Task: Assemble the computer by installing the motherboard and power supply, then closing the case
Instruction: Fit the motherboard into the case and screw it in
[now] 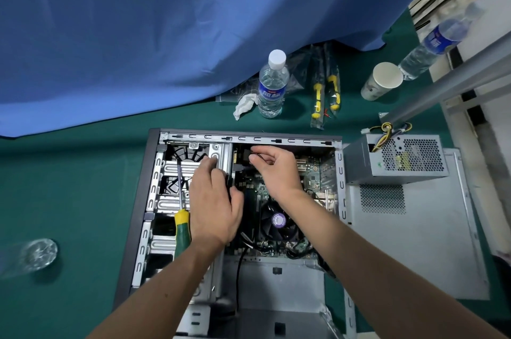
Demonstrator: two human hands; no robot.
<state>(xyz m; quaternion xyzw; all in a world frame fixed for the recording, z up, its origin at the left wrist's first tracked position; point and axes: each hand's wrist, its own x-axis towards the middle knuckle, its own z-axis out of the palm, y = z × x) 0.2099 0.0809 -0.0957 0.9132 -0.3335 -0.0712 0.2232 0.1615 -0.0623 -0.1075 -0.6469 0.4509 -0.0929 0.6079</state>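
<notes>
From the head view, the case lies open on its side on the green surface, near the front edge, with the motherboard already sitting in its right half, fan showing. The power supply is not yet in: it stands outside the case, just beside its far right corner, resting on the side panel that lies flat to the right of the case. The right hand reaches to the far edge of the board and pinches a thin black cable between thumb and fingertips, the other fingers curled in. The left hand rests with its fingers bent over the metal divider between the drive bay and the board; whether it grips anything I cannot tell, since its fingertips are hidden. A screwdriver lies loose in the drive bay, touching the left wrist. Toward the far edge stand a bottle, packed tools and a cup. The step in hand seems to be wiring the board, seating a small connector near its far edge. The next move likely calls for lining the plug up with its pins and pressing straight down, gently, then lifting the screwdriver out before the power supply goes into the empty near bay.
</notes>
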